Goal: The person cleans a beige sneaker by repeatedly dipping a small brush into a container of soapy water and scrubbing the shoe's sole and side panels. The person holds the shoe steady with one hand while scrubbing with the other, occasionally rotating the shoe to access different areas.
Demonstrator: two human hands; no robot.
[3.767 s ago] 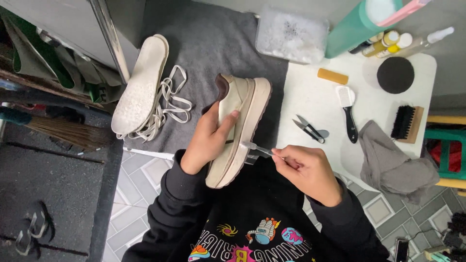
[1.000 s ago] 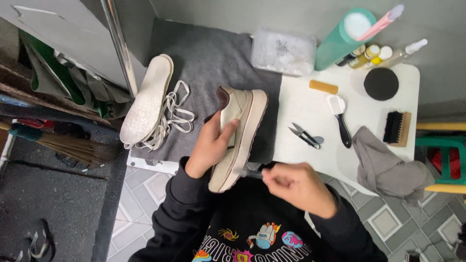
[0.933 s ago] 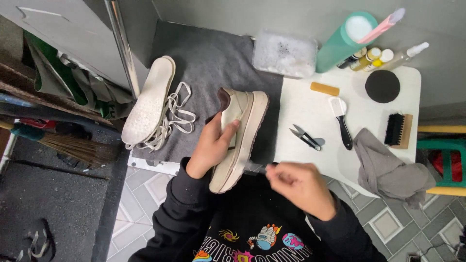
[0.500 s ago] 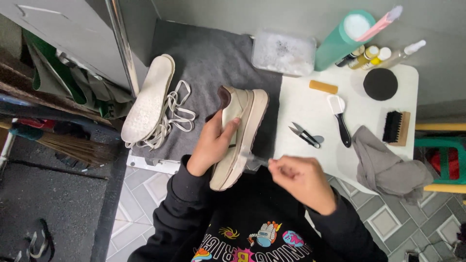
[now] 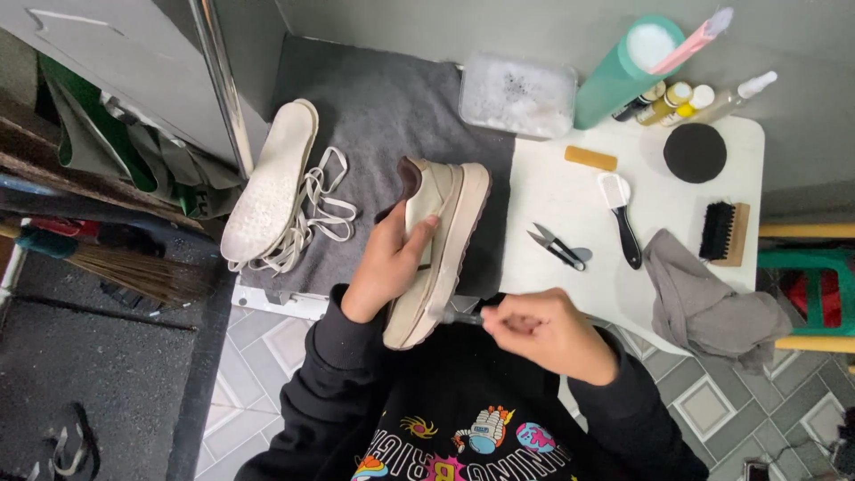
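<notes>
My left hand (image 5: 388,263) grips a cream sneaker (image 5: 443,240) on its side, sole edge turned to the right, above a grey mat (image 5: 392,116). My right hand (image 5: 540,331) pinches a thin metal tool (image 5: 460,316) whose tip touches the sole edge near the sneaker's near end. Both sleeves are black.
A white insole (image 5: 269,183) and loose white laces (image 5: 313,214) lie on the mat at left. On the white table (image 5: 557,196): small snips (image 5: 559,248), a black-handled brush (image 5: 622,218), a wooden bristle brush (image 5: 724,232), a grey cloth (image 5: 712,303), a black round sponge (image 5: 696,152), a foam tub (image 5: 517,93), a green cylinder (image 5: 621,76), small bottles (image 5: 681,98).
The right hand has shifted slightly along the sole edge with the tool. The left hand keeps the sneaker in about the same place.
</notes>
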